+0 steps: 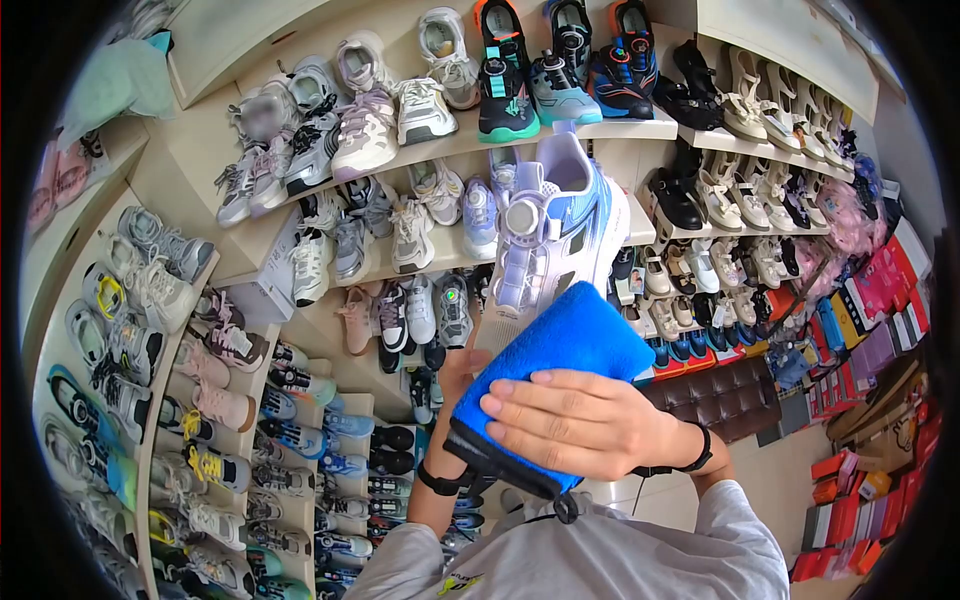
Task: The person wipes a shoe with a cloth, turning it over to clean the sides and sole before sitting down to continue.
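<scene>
A lavender and white sneaker [590,222] with a round dial fastener is held up in front of me, its toe pointing down toward me. My left hand [461,366] is at the toe end and grips the shoe there; the cloth and the shoe hide most of its fingers. My right hand [575,425] lies over a folded blue towel [570,340] with a black edge, fingers wrapped across it. The towel overlaps the lower part of the sneaker, so I cannot see exactly where they touch.
Shelves of sneakers [428,110] stand ahead and on the left [215,465]. Strapped shoes [745,195] fill racks at the right. Below them is a brown tufted seat [720,395]. Shoe boxes [840,480] are stacked at the far right beside the tiled floor [765,500].
</scene>
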`<state>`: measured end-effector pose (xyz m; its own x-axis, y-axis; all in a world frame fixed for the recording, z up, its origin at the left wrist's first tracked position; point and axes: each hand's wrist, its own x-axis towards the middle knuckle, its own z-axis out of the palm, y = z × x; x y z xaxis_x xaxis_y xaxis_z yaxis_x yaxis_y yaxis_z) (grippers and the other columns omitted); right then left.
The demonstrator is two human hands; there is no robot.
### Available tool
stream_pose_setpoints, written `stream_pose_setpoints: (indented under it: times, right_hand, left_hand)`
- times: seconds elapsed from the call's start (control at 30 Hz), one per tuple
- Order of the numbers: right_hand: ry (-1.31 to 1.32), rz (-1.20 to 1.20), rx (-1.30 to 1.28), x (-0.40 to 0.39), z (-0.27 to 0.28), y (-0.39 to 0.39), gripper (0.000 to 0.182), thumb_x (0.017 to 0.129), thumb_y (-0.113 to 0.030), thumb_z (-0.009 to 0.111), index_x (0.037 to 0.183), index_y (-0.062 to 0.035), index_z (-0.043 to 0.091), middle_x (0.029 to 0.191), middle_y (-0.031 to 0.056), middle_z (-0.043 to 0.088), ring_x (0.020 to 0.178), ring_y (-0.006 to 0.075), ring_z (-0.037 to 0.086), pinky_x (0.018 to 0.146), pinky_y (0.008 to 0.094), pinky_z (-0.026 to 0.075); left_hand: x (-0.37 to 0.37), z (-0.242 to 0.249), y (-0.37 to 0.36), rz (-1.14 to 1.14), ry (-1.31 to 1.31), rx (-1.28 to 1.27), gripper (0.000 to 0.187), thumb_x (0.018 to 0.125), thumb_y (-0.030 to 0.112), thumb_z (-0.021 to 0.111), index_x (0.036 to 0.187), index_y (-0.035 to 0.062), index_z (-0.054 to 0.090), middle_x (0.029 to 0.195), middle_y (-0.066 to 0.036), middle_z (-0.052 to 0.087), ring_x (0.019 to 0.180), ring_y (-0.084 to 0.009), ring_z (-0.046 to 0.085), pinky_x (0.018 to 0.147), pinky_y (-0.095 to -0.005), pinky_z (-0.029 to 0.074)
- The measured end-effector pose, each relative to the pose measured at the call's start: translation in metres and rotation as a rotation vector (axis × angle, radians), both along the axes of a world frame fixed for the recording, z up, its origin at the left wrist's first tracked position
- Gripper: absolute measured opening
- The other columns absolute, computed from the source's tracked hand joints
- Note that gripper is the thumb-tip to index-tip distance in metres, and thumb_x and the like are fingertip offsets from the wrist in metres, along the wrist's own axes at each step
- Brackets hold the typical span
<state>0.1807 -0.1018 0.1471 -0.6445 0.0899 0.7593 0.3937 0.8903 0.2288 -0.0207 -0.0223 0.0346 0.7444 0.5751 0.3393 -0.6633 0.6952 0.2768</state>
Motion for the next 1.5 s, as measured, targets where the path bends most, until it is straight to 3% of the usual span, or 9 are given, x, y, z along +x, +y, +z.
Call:
stream_pose_setpoints:
  times: [0.17, 0.4, 0.53, 0.67, 0.77, 0.93, 1.3, 1.43, 1.5]
  right_hand:
    - [0.011, 0.001, 0.004, 0.002, -0.003, 0.000, 0.031, 0.090, -0.011, 0.058, 0.117, 0.0000, 0.067, 0.125, 0.0154, 0.068, 0.117, 0.0256, 0.066, 0.103, 0.0369, 0.049]
    - [0.093, -0.211, 0.051, 0.012, -0.001, 0.011, 0.031, 0.090, -0.012, 0.060, 0.118, -0.0027, 0.068, 0.125, 0.0128, 0.069, 0.119, 0.0257, 0.066, 0.104, 0.0385, 0.047]
    - [0.144, -0.296, 0.039, 0.018, 0.005, 0.016, 0.032, 0.090, -0.012, 0.061, 0.119, -0.0034, 0.068, 0.126, 0.0123, 0.069, 0.121, 0.0252, 0.065, 0.106, 0.0399, 0.046]
    - [0.214, -0.348, 0.016, 0.026, 0.009, 0.025, 0.036, 0.086, -0.011, 0.061, 0.120, -0.0011, 0.069, 0.128, 0.0146, 0.068, 0.121, 0.0285, 0.065, 0.105, 0.0420, 0.046]
    - [0.320, -0.342, -0.004, 0.030, 0.010, 0.035, 0.039, 0.084, -0.009, 0.061, 0.122, -0.0008, 0.068, 0.129, 0.0154, 0.067, 0.123, 0.0312, 0.063, 0.105, 0.0448, 0.045]
    - [0.432, -0.350, 0.038, 0.034, 0.007, 0.052, 0.045, 0.076, -0.007, 0.071, 0.121, -0.0006, 0.069, 0.128, 0.0156, 0.068, 0.122, 0.0322, 0.063, 0.105, 0.0461, 0.045]
    - [0.656, -0.374, -0.054, 0.053, 0.007, 0.074, 0.050, 0.072, 0.001, 0.078, 0.121, 0.0023, 0.068, 0.124, 0.0180, 0.069, 0.119, 0.0353, 0.064, 0.103, 0.0429, 0.047]
    - [0.746, -0.408, -0.132, 0.056, 0.009, 0.075, 0.040, 0.082, 0.007, 0.072, 0.122, 0.0049, 0.067, 0.124, 0.0177, 0.069, 0.120, 0.0300, 0.065, 0.104, 0.0378, 0.047]
    - [0.737, -0.401, -0.130, 0.056, 0.008, 0.076, 0.042, 0.081, 0.008, 0.073, 0.122, 0.0049, 0.067, 0.126, 0.0176, 0.068, 0.121, 0.0293, 0.064, 0.104, 0.0371, 0.047]
  left_hand:
    - [0.002, 0.002, 0.000, 0.018, 0.012, 0.011, 0.070, 0.089, 0.035, 0.049, 0.143, -0.0086, 0.043, 0.139, -0.023, 0.057, 0.127, -0.0324, 0.058, 0.110, -0.0432, 0.045]
    - [0.020, 0.006, 0.007, 0.269, -0.055, 0.145, 0.071, 0.089, 0.034, 0.048, 0.147, -0.0064, 0.039, 0.142, -0.023, 0.054, 0.128, -0.0323, 0.057, 0.111, -0.0436, 0.045]
    - [0.022, 0.008, 0.012, 0.255, -0.093, 0.154, 0.079, 0.079, 0.021, 0.056, 0.151, -0.0038, 0.034, 0.147, -0.021, 0.050, 0.135, -0.0318, 0.052, 0.116, -0.0443, 0.039]
    - [0.020, 0.020, 0.007, 0.356, 0.175, 0.165, 0.084, 0.076, 0.022, 0.061, 0.150, -0.0061, 0.032, 0.146, -0.022, 0.050, 0.135, -0.0327, 0.051, 0.117, -0.0443, 0.038]
    - [0.022, 0.024, 0.005, 0.381, 0.220, 0.188, 0.084, 0.077, 0.023, 0.061, 0.150, -0.0067, 0.033, 0.146, -0.022, 0.050, 0.135, -0.0335, 0.050, 0.117, -0.0447, 0.036]
    - [0.018, 0.014, 0.011, 0.341, 0.172, 0.130, 0.083, 0.077, 0.021, 0.061, 0.150, -0.0056, 0.033, 0.143, -0.021, 0.051, 0.132, -0.0325, 0.052, 0.115, -0.0436, 0.038]
    - [0.012, 0.006, 0.014, 0.314, 0.127, 0.116, 0.082, 0.075, 0.021, 0.062, 0.149, -0.0053, 0.035, 0.137, -0.019, 0.056, 0.124, -0.0300, 0.058, 0.108, -0.0407, 0.045]
    - [0.014, 0.008, 0.013, 0.306, 0.135, 0.131, 0.081, 0.075, 0.020, 0.062, 0.147, -0.0055, 0.037, 0.135, -0.019, 0.058, 0.122, -0.0295, 0.059, 0.107, -0.0395, 0.046]
    - [0.017, 0.014, 0.011, 0.317, 0.152, 0.113, 0.080, 0.075, 0.020, 0.062, 0.147, -0.0057, 0.037, 0.134, -0.019, 0.058, 0.122, -0.0292, 0.059, 0.107, -0.0392, 0.046]
